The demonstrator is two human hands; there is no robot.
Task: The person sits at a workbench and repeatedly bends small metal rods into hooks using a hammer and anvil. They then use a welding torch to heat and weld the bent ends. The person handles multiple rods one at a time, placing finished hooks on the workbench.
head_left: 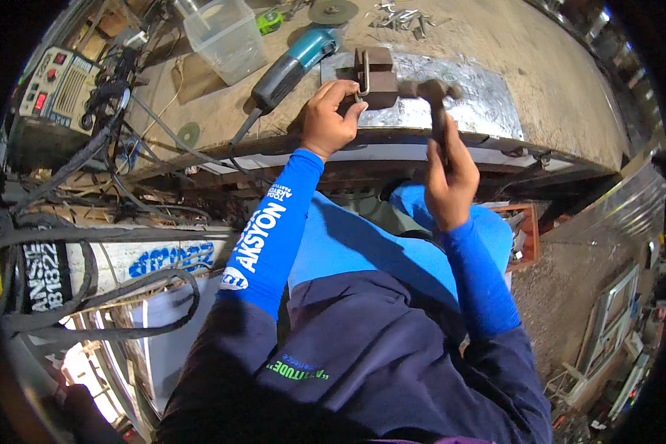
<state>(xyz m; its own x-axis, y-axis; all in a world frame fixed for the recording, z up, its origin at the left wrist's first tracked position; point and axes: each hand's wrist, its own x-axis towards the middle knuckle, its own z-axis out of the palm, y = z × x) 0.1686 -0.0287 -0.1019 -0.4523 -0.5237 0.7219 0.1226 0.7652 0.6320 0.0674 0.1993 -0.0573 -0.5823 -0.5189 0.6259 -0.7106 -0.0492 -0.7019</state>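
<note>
My left hand [329,120] pinches a thin bent metal rod [365,68] between thumb and fingers. The rod lies against a rusty brown steel block [382,90], which has a slot across it. My right hand [453,181] is wrapped round the handle of a hammer [436,92], just right of the block. The hammer's head is level with the block's right side; whether they touch I cannot tell. Under both lies a scuffed silver metal sheet [488,100] on the wooden workbench [562,85].
Left of the block lies a teal and black angle grinder [294,66], beside a clear plastic bin [226,44] and a green tape measure [269,22]. Several small metal pieces [414,21] and a grinding disc [333,10] lie farther back. A welding machine [58,87] and cables [96,235] crowd the left.
</note>
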